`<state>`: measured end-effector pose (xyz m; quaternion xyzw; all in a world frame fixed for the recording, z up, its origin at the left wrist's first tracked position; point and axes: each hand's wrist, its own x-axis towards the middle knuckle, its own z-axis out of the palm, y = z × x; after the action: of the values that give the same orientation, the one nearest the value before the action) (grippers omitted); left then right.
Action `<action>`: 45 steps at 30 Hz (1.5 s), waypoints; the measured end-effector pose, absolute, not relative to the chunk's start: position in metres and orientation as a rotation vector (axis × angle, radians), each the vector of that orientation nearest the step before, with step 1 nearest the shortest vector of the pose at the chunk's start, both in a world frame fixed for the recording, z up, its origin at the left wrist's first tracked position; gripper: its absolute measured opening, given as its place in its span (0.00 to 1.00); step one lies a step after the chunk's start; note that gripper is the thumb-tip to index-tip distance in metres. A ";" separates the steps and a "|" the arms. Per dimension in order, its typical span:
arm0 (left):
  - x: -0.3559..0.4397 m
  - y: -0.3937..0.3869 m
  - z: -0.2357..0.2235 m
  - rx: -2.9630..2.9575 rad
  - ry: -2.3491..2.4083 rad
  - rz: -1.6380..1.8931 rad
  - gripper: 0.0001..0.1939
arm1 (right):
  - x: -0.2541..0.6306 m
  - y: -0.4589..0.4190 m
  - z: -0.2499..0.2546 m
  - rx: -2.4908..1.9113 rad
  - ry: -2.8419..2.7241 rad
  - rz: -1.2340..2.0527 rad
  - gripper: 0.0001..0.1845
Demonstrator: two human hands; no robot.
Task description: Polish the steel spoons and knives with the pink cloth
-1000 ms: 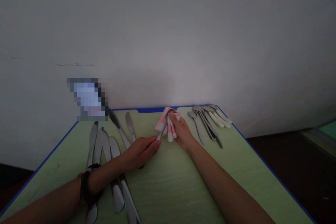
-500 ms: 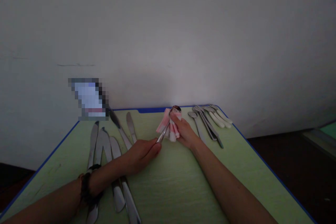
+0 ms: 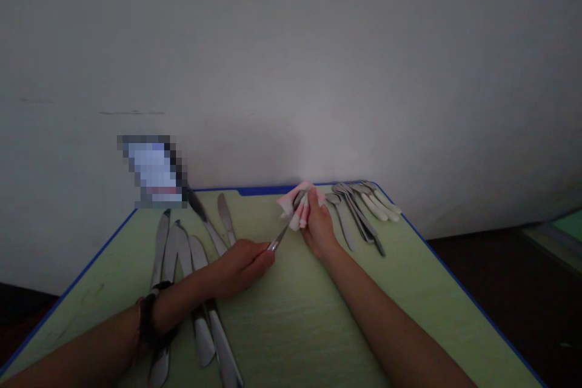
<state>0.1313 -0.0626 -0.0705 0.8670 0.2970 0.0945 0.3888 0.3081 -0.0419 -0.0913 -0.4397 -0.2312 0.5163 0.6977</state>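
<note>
My left hand (image 3: 248, 267) is closed around the handle end of a metal spoon (image 3: 280, 236), which slants up and away toward the right. My right hand (image 3: 321, 221) grips a pink and white cloth (image 3: 291, 203) that wraps round the spoon's bowl; part of the bowl shows between the folds. Several table knives (image 3: 200, 254) lie to the left, some passing under my left forearm. Beside my right hand a single small spoon (image 3: 342, 224) rests on the table.
Several more spoons (image 3: 359, 215), some with white handles, lie at the table's far right. A blurred-out phone-like screen (image 3: 152, 167) leans at the back left. The green table (image 3: 291, 327) has a blue edge and meets a grey wall (image 3: 291, 73).
My right hand and the cloth have shifted on the spoon's bowl, the cloth now spreading behind and over it. My left hand still holds the handle, almost unmoved.
</note>
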 end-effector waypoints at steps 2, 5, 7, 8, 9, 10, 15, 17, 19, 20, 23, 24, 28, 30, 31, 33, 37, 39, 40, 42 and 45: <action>0.129 -0.062 -0.070 2.178 0.698 0.221 0.19 | 0.309 -0.042 -0.091 -0.966 -0.493 1.098 0.21; 0.127 -0.061 -0.071 2.167 0.637 0.217 0.20 | 0.309 -0.043 -0.090 -0.970 -0.532 1.102 0.22; 0.126 -0.061 -0.072 2.163 0.605 0.223 0.21 | 0.310 -0.044 -0.090 -0.978 -0.589 1.154 0.23; 0.126 -0.061 -0.072 2.162 0.590 0.223 0.21 | 0.310 -0.045 -0.090 -0.985 -0.618 1.185 0.23; 0.126 -0.061 -0.072 2.158 0.578 0.222 0.21 | 0.311 -0.045 -0.090 -0.997 -0.649 1.214 0.24; 0.125 -0.061 -0.072 2.150 0.571 0.218 0.21 | 0.312 -0.045 -0.091 -1.012 -0.682 1.241 0.24; 0.125 -0.061 -0.073 2.082 0.577 0.201 0.22 | 0.315 -0.045 -0.094 -1.081 -0.807 1.290 0.27; 0.125 -0.061 -0.073 2.093 0.591 0.196 0.22 | 0.316 -0.045 -0.092 -1.094 -0.792 1.300 0.26; 0.125 -0.062 -0.073 2.096 0.620 0.191 0.22 | 0.315 -0.046 -0.089 -1.094 -0.754 1.317 0.24; 0.125 -0.062 -0.073 2.088 0.634 0.187 0.22 | 0.315 -0.047 -0.088 -1.086 -0.734 1.322 0.24; 0.126 -0.063 -0.074 2.064 0.663 0.193 0.22 | 0.312 -0.047 -0.088 -1.057 -0.699 1.302 0.23; 0.126 -0.063 -0.074 2.060 0.671 0.201 0.22 | 0.311 -0.047 -0.089 -1.050 -0.695 1.286 0.23; 0.127 -0.062 -0.075 2.037 0.732 0.222 0.22 | 0.308 -0.045 -0.090 -0.962 -0.668 1.271 0.19; 0.128 -0.062 -0.075 2.030 0.749 0.221 0.22 | 0.307 -0.045 -0.089 -0.881 -0.608 1.277 0.16; 0.128 -0.063 -0.075 2.033 0.746 0.221 0.21 | 0.306 -0.045 -0.088 -0.851 -0.573 1.279 0.15; 0.129 -0.063 -0.074 2.053 0.736 0.223 0.21 | 0.306 -0.045 -0.086 -0.837 -0.528 1.286 0.14; 0.130 -0.063 -0.071 2.094 0.730 0.199 0.21 | 0.309 -0.045 -0.085 -0.883 -0.552 1.288 0.15; 0.130 -0.064 -0.069 2.109 0.717 0.180 0.21 | 0.311 -0.046 -0.086 -0.882 -0.574 1.303 0.16; 0.130 -0.064 -0.069 2.127 0.703 0.176 0.21 | 0.312 -0.046 -0.086 -0.880 -0.582 1.317 0.16; 0.131 -0.064 -0.067 2.164 0.683 0.180 0.21 | 0.313 -0.046 -0.087 -0.882 -0.588 1.340 0.17; 0.132 -0.064 -0.066 2.163 0.714 0.183 0.21 | 0.309 -0.047 -0.086 -0.908 -0.545 1.364 0.19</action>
<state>0.1316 -0.0639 -0.0658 0.8611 0.2842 0.0730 0.4152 0.3087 -0.0465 -0.0858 -0.3996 -0.2399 0.6004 0.6499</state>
